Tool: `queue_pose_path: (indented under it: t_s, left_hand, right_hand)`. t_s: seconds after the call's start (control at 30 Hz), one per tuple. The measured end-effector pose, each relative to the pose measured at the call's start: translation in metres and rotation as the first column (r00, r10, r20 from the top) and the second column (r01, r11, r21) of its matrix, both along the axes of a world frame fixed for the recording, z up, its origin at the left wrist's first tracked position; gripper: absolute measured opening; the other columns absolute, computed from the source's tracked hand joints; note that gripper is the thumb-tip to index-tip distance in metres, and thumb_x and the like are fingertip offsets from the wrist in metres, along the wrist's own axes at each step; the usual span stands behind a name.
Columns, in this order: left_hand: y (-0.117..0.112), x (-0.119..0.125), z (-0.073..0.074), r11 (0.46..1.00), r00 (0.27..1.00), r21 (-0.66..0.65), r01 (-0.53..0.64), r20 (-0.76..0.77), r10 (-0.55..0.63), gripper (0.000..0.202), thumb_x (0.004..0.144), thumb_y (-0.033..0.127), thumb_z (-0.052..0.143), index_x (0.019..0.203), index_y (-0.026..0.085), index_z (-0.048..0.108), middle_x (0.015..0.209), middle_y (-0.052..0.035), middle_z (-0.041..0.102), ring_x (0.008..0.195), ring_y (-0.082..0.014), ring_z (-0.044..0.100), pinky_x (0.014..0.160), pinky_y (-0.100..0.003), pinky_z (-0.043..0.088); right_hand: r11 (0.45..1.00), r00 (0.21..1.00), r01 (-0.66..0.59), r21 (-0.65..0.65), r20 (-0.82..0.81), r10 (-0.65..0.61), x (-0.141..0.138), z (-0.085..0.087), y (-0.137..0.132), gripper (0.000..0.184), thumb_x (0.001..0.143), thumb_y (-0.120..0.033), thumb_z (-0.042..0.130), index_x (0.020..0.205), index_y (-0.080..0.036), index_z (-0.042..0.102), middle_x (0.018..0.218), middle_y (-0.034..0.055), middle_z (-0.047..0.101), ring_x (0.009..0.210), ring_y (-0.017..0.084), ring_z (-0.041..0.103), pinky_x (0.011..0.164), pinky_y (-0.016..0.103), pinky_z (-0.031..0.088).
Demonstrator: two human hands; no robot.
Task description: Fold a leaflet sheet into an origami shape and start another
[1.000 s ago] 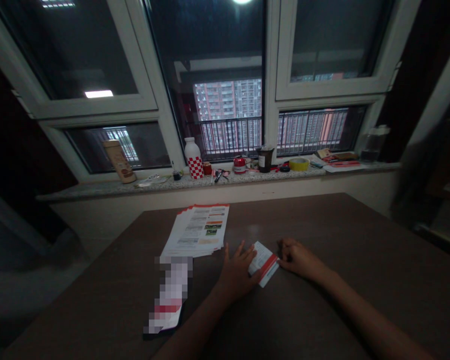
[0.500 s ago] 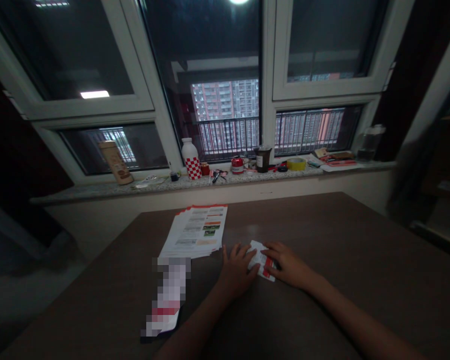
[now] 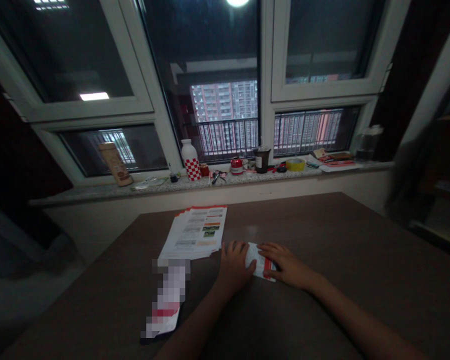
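Head view: your L hand & R hand are both on a small white paper slip with a red band, which lies mid-width on the dark brown worktop, nearer its front edge than its back edge. L fingers are flat, close together, w/ thumb at the slip's L edge. R fingers are also flat & close together, across its R end. Neither hand pinches; both seem to press down.

Tip: keep the pressure even through both hands & fingers flat, so the slip stays square & doesn't skid on the worktop.

Count on the worktop: 2 hands, 1 slip, 1 stack of white printed leaflets w/ red top edges, several sheets, exact no. can't tell. The stack sits toward the back edge, just beside L hand. Also 1 pixel-blurred white-and-red item near the front edge, on something dark; can't tell what.

Beyond the back edge, on the speckled granite sill: 1 tan cylindrical tube, 1 white bottle w/ red check pattern, 1 red tin, 1 dark cup, 1 yellow tape roll, 1 clear plastic jar, plus small bits too small to count.
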State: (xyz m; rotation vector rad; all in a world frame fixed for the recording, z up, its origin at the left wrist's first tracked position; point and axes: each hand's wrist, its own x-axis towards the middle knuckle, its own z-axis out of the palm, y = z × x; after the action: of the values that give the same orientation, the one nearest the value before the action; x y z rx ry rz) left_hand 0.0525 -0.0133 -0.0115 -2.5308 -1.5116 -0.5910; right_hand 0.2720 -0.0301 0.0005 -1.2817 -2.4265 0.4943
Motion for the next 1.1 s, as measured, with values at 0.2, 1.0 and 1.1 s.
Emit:
queue_pose_path:
  t_s: [0.2, 1.0, 1.1]
  left_hand:
    - [0.004, -0.003, -0.001, 1.000, 1.000, 0.019, -0.010, -0.017, 0.010, 0.046, 0.088, 0.047, 0.051, 0.130, 0.028, 0.052, 0.131, -0.0056, 0.054, 0.125, -0.0323, 0.040, 0.105, -0.057, 0.028]
    - [-0.017, -0.011, 0.018, 0.975, 0.982, 0.146, 0.169, -0.108, -0.154, 0.030, 0.089, 0.041, 0.053, 0.100, 0.017, 0.066, 0.109, -0.0091, 0.064, 0.119, -0.0295, 0.048, 0.109, -0.057, 0.025]
    - [-0.020, -0.009, 0.023, 0.964, 0.972, 0.157, 0.216, -0.127, -0.197, 0.029, 0.088, 0.041, 0.055, 0.095, 0.016, 0.068, 0.103, -0.0084, 0.065, 0.115, -0.0283, 0.050, 0.109, -0.055, 0.026]
  right_hand:
    - [0.998, 0.997, -0.069, -0.015, 0.038, 0.069, -0.001, -0.001, 0.001, 0.063, 0.091, -0.050, 0.048, 0.147, -0.032, 0.026, 0.154, 0.0033, 0.028, 0.140, 0.024, 0.026, 0.115, 0.048, 0.011]
    - [0.999, 0.995, -0.025, -0.038, 0.098, 0.029, -0.005, 0.001, -0.001, 0.064, 0.090, -0.046, 0.047, 0.148, -0.032, 0.024, 0.155, 0.0007, 0.023, 0.142, 0.022, 0.023, 0.116, 0.048, 0.010]
    - [0.999, 0.995, -0.026, -0.034, 0.091, 0.029, -0.006, 0.002, -0.002, 0.064, 0.090, -0.046, 0.047, 0.148, -0.032, 0.024, 0.155, 0.0005, 0.024, 0.142, 0.022, 0.022, 0.117, 0.047, 0.009]
